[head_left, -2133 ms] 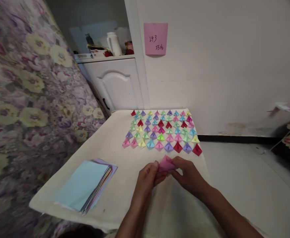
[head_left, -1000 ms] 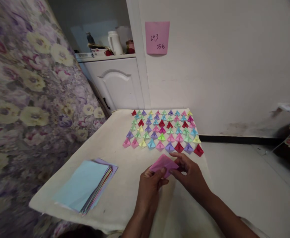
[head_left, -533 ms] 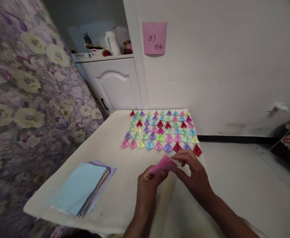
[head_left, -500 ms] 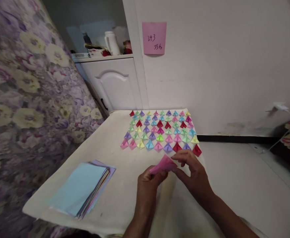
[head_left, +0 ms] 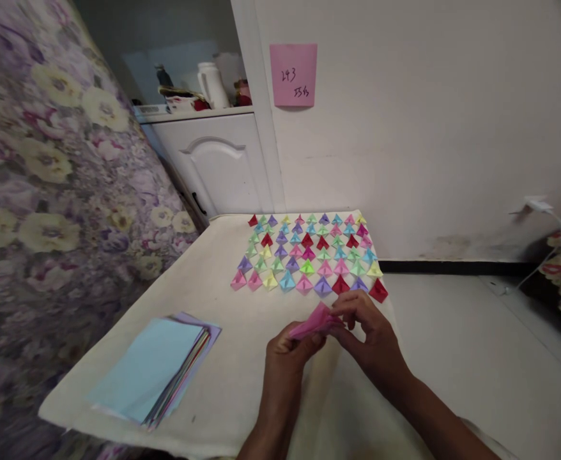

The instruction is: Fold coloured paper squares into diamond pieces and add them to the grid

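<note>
Above the front part of the table, a folded piece of pink paper (head_left: pixel 315 321) is held between both hands. My left hand (head_left: pixel 287 351) pinches its left and lower edge, thumb on the near side. The thumb and fingers of my right hand (head_left: pixel 369 326) are closed on its right end, covering that corner. Beyond the hands, small folded paper pieces (head_left: pixel 304 284) in many colours stand in rows on the table. To the left lies a stack of coloured paper sheets (head_left: pixel 153 364), light blue on top.
A cream cloth covers the table (head_left: pixel 242 383), whose far edge meets the wall. A floral curtain (head_left: pixel 69 223) hangs along the left side. Behind stands a white cabinet (head_left: pixel 218 163) with a white jug (head_left: pixel 213 86) on its shelf. A pink note (head_left: pixel 294 75) is on the wall.
My right fingers have closed in on the pink paper's right end, and the paper looks flatter and more folded. The left hand keeps its hold. The view has shifted slightly.
</note>
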Action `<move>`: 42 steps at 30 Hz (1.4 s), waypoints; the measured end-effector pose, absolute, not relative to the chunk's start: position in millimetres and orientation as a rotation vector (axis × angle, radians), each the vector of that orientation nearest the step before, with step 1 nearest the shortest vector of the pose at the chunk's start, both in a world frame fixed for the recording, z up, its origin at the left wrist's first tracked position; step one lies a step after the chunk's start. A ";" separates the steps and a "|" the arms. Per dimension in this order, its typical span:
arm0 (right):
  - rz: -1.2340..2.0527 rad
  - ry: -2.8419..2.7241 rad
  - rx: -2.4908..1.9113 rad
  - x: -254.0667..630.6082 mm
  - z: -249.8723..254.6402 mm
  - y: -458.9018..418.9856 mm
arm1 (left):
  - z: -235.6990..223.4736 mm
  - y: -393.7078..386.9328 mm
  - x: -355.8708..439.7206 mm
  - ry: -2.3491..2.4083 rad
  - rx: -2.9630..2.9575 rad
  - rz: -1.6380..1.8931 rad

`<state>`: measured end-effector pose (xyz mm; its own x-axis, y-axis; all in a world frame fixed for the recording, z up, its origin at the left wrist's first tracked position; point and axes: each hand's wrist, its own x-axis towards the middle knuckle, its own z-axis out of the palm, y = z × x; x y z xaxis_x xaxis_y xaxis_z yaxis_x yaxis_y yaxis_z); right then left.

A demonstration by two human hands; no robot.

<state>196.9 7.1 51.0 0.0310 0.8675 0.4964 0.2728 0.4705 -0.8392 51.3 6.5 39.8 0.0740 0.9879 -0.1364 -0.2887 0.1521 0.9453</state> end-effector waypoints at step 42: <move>0.138 -2.143 -0.981 202.2 29.5 17.0 | 43.8 9.2 43.5 0.757 0.418 1.093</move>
